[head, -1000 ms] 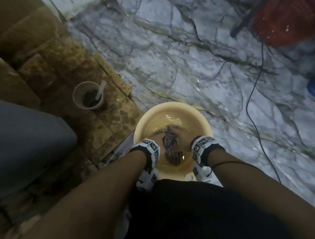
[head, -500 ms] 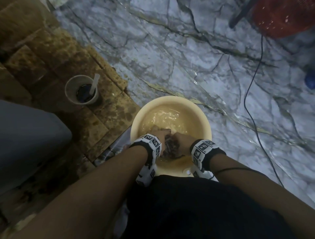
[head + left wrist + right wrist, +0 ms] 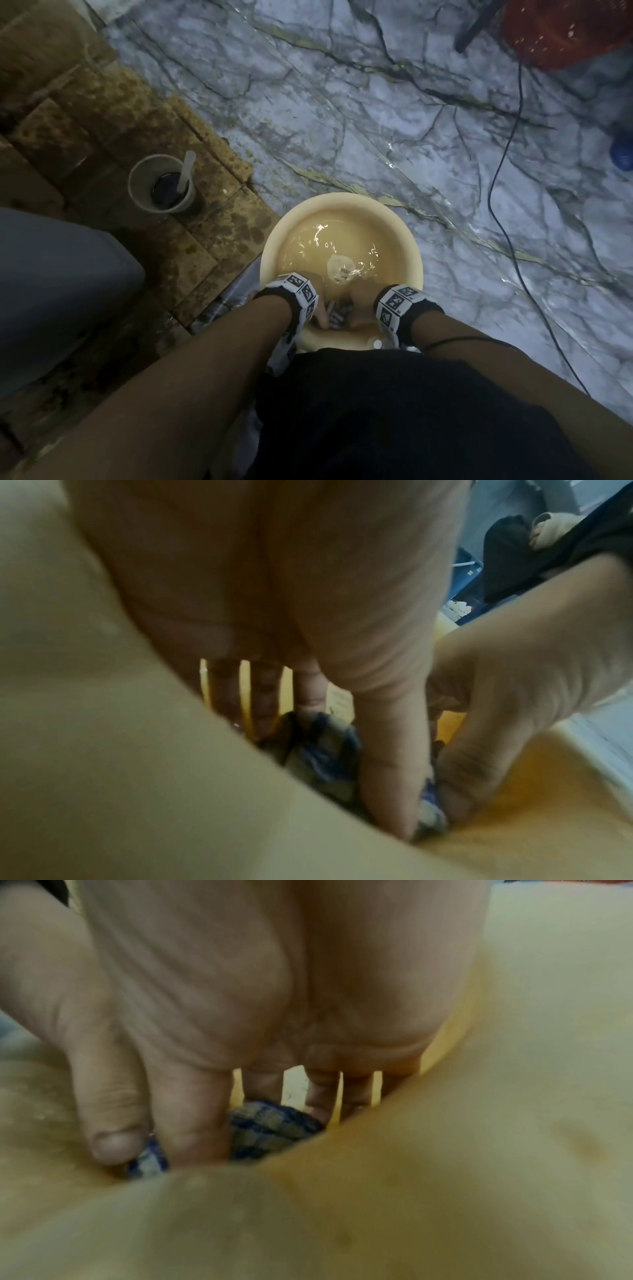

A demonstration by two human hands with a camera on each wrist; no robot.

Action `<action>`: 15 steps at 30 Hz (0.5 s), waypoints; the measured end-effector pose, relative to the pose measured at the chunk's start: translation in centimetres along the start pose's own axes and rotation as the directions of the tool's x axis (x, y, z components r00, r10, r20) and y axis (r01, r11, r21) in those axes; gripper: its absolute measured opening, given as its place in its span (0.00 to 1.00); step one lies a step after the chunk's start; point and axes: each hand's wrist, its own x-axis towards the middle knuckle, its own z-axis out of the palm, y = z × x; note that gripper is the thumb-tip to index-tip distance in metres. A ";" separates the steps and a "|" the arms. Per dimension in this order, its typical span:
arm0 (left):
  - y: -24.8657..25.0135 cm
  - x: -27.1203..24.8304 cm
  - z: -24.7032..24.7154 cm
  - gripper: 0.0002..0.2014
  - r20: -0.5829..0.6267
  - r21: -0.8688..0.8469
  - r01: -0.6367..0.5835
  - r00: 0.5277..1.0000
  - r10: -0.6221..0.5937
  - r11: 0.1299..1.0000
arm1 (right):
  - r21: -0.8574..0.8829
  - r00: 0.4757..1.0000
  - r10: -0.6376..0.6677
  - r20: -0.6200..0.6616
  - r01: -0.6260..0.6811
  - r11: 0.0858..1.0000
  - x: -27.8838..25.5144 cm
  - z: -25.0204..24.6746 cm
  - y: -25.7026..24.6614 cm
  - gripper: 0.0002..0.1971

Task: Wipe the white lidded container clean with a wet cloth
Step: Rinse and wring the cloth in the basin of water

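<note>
A cream basin [image 3: 342, 200] of cloudy water stands on the floor in front of me. Both hands are at its near side with a dark checked cloth [image 3: 337, 314] bunched between them. My left hand [image 3: 321, 313] grips the cloth from the left and my right hand [image 3: 358, 308] from the right. In the left wrist view the thumb presses into the cloth [image 3: 318, 753] against the basin wall [image 3: 137, 777]. The right wrist view shows fingers over the cloth [image 3: 270, 1123] beside the basin wall [image 3: 445, 1177]. No white lidded container shows in any view.
A white cup [image 3: 161, 186] of dark liquid with a stick stands on brown tiles to the left. A grey bulk [image 3: 51, 291] lies near left. A black cable [image 3: 496, 171] crosses the wet marble floor. A red basket [image 3: 565, 31] sits far right.
Both hands drew the cloth from the middle of the basin back to its near side and bunched it tightly. The water surface is left rippling.
</note>
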 end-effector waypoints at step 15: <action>-0.4 -2.0 -2.2 0.02 -0.211 -0.663 -0.226 0.971 0.112 0.714 | 0.883 0.932 0.097 -0.349 0.292 0.368 -2.0 -1.3 4.0 0.05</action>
